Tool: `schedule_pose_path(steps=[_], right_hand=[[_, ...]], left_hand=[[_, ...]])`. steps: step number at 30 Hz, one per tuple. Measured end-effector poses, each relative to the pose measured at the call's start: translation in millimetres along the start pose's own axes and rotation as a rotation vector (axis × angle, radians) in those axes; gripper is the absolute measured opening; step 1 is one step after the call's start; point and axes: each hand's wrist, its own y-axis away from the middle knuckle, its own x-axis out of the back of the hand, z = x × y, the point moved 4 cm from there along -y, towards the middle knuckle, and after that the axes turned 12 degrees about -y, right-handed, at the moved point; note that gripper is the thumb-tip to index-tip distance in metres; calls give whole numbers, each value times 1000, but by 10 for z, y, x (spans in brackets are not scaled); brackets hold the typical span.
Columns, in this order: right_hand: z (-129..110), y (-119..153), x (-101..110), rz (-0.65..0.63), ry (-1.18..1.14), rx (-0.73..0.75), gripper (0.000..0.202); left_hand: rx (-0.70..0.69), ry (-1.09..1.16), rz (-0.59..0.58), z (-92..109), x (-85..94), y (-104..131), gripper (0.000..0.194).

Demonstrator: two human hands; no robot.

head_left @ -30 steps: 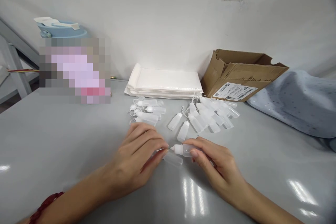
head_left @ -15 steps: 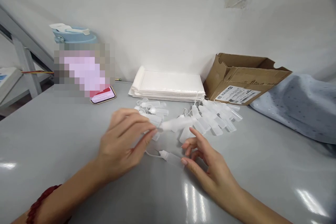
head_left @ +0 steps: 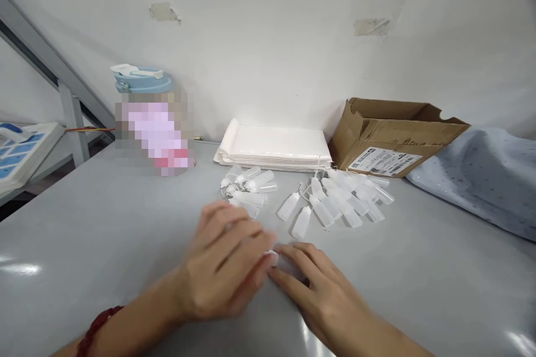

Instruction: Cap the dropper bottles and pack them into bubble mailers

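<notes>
The small bottle (head_left: 290, 268) lay between the two hands, near the counter (head_left: 146, 223), its long axis running from ten o'clock at the cap (head_left: 273, 257) towards four. The right hand (head_left: 329, 287) pinched its body; the left hand (head_left: 226, 268) reached the cap from nine o'clock, but blur hid whether its fingertips gripped.

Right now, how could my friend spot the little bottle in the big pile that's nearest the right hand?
Find the open cardboard box by the wall, on the right. In front of it, toward the left, lies the bigger pile of cloudy bottles. Yours is the bottle at its near edge, closest to the right hand.
</notes>
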Motion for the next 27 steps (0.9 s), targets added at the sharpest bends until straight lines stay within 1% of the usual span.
schedule_pose_path(steps=[2, 4, 6, 9, 11, 13, 15, 17, 19, 22, 27], right_hand=[[14, 2, 35, 10, 6, 13, 25], [34, -2, 114, 53, -14, 23, 24], [67, -6, 218, 118, -50, 13, 27], [125, 6, 350, 211, -106, -46, 28], [146, 19, 399, 258, -128, -70, 25], [154, 27, 421, 296, -145, -77, 24], [160, 27, 428, 321, -160, -80, 23], [170, 26, 427, 329, -173, -86, 24], [182, 29, 427, 335, -180, -92, 25], [188, 32, 426, 335, -175, -85, 27], [147, 8, 409, 319, -167, -37, 32]], left_hand=[[-103, 56, -8, 136, 14, 11, 14], [-130, 82, -33, 166, -4, 15, 12], [-66, 102, -89, 95, -53, 10, 12], [113, 140, -201, -85, -144, 8, 17], [196, 181, -295, -162, -194, 19, 19], [233, 244, -383, -183, -225, 33, 16], [245, 325, -432, -168, -232, 42, 11], [252, 389, -427, -149, -222, 40, 8], [259, 422, -398, -141, -210, 32, 9], [261, 447, -376, -140, -210, 16, 12], [242, 464, -376, -115, -220, 10, 14]])
